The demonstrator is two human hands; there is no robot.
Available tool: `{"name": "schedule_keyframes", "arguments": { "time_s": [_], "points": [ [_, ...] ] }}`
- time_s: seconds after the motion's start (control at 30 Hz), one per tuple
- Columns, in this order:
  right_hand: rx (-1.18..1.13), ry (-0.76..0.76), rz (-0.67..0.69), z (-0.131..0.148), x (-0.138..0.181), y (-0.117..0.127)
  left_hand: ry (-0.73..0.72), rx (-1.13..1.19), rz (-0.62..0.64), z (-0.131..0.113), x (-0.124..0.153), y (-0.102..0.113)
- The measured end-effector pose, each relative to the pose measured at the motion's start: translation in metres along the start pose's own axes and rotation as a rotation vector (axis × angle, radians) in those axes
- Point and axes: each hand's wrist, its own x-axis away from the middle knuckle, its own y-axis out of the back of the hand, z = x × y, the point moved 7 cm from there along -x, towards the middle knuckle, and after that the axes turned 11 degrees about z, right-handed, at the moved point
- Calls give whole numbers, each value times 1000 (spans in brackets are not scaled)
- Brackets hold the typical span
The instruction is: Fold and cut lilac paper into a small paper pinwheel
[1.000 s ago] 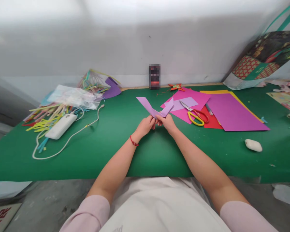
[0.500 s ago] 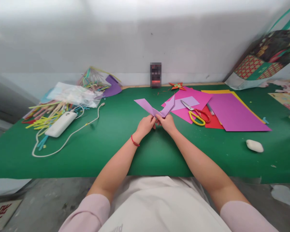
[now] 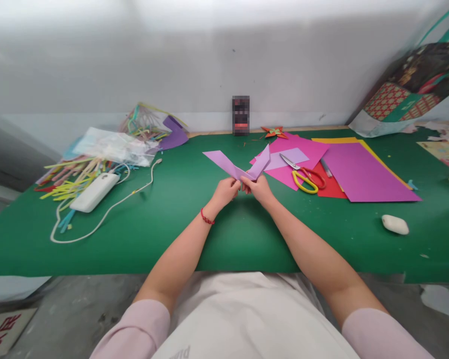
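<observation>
Between my two hands is a folded piece of light purple paper (image 3: pixel 224 162), bent into a V with one arm slanting up left and the other up right. My left hand (image 3: pixel 226 192), with a red bracelet at the wrist, pinches its lower fold. Close beside it, my right hand (image 3: pixel 259 190) grips the same fold from the right, thumb on top. The fingertips nearly meet and partly hide the bottom of the paper. Right of my hands lie scissors (image 3: pixel 304 180) with yellow and red handles, resting partly on a flat light purple sheet (image 3: pixel 277 159).
Pink paper (image 3: pixel 314 151), a large purple sheet (image 3: pixel 374 174) and a pen (image 3: pixel 326 168) lie on the right of the green table (image 3: pixel 164 254). A white case (image 3: pixel 395 224) sits nearer. Leftward are a power bank (image 3: pixel 95 192), its cable and paper strips (image 3: pixel 65 188). A phone (image 3: pixel 241 115) leans on the wall.
The paper's left arm has swung slightly outward and its right arm shows more of its face. Both hands stay on the fold, with only small finger shifts.
</observation>
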Motion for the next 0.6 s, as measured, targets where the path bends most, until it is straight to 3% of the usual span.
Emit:
{"name": "schedule_keyframes", "arguments": {
  "time_s": [0.27, 0.6],
  "points": [
    [-24, 17, -23, 1, 1, -1, -71, 2, 11, -2, -1, 1],
    [-33, 37, -77, -3, 3, -3, -3, 99, -22, -6, 3, 1]
  ]
}}
